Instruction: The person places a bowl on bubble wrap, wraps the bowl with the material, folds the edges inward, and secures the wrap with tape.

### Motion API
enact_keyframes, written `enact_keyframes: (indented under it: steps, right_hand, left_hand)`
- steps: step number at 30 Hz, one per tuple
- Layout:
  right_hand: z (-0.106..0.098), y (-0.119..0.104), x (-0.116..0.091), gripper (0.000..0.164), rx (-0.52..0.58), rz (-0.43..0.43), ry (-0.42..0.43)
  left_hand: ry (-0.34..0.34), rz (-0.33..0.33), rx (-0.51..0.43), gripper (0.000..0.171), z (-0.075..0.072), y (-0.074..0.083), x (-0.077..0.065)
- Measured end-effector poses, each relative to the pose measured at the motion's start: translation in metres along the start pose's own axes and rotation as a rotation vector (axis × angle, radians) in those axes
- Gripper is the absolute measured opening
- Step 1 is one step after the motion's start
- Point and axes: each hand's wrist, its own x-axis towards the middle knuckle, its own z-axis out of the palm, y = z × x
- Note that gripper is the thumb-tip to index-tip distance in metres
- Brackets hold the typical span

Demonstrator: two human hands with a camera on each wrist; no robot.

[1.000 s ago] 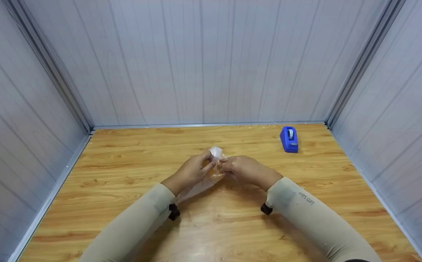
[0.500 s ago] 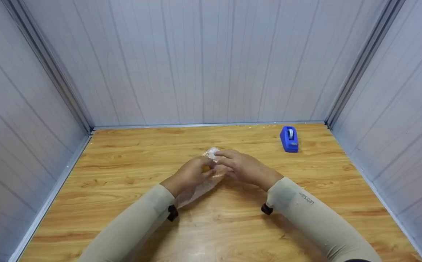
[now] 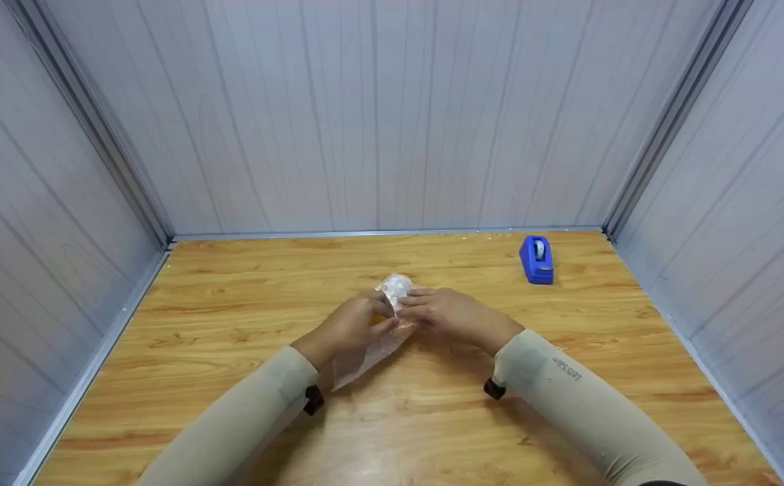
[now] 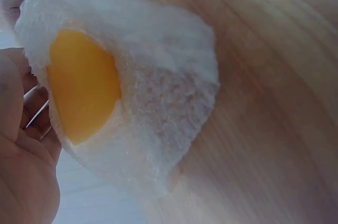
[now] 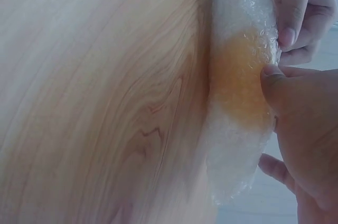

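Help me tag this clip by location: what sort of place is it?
Probably a booth-like workstation: pale panel walls on three sides of a wood-grain surface, with a blue tape dispenser and bubble wrap in view.

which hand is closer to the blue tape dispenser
Right. The right hand is on the bubble wrap, left of the dispenser and nearer the person; the left hand is farther left, on the wrap's other side.
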Motion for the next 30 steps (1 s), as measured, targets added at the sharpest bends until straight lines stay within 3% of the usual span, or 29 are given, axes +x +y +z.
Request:
enact_keyframes:
  steps: [9,11,13,16,20,23,30]
  right_hand:
    - [0.001,-0.002,0.002,0.041,-0.018,0.019,-0.054]
    - [0.001,-0.002,0.001,0.041,-0.008,0.028,-0.062]
    - [0.000,-0.003,0.001,0.040,0.003,0.045,-0.081]
    - [-0.001,-0.004,0.000,0.041,0.002,0.062,-0.102]
    - [-0.001,-0.004,-0.001,0.041,0.004,0.065,-0.105]
    - [-0.002,-0.004,0.000,0.040,0.013,0.064,-0.101]
    - [-0.004,-0.004,0.001,0.043,0.021,0.075,-0.108]
  left_hand:
    - [0.115,0.070,0.091,0.013,-0.022,-0.006,-0.024]
    - [0.111,0.066,0.097,0.014,-0.028,-0.010,-0.031]
    - [0.066,0.036,0.073,0.016,-0.033,-0.013,-0.039]
    - [-0.054,-0.054,-0.012,0.018,-0.039,-0.020,-0.051]
    - [-0.185,-0.144,-0.125,0.008,-0.042,-0.029,-0.067]
    - [-0.236,-0.129,-0.148,0.006,-0.042,-0.034,-0.074]
    - [-0.297,-0.024,-0.052,0.038,-0.039,-0.038,-0.076]
